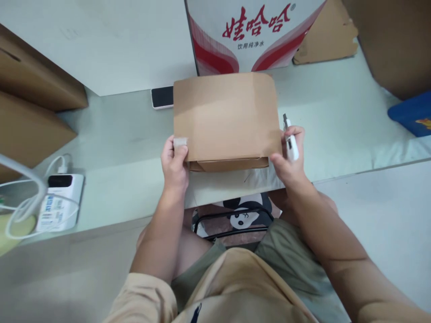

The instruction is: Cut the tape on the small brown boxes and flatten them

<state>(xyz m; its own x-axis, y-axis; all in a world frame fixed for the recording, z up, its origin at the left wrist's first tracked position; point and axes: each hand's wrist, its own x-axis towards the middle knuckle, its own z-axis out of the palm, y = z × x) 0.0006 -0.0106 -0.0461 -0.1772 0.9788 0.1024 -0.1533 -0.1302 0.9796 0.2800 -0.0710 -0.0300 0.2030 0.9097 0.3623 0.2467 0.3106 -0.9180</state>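
Observation:
A flat brown cardboard box (pixel 225 119) rests on the pale table (pixel 128 134) in front of me. My left hand (pixel 174 163) grips the box's near left corner, and a piece of tape sticks to its fingertips. My right hand (pixel 288 157) touches the box's near right corner with its thumb while the fingers hold a small white utility knife (pixel 290 141), its blade pointing away from me.
A red-and-white printed carton (pixel 249 33) stands behind the box. A phone (pixel 162 97) lies at its far left. A white power bank (pixel 60 202) with cables sits left. Brown cartons (pixel 30 103) stand left and right, a blue box (pixel 412 112) far right.

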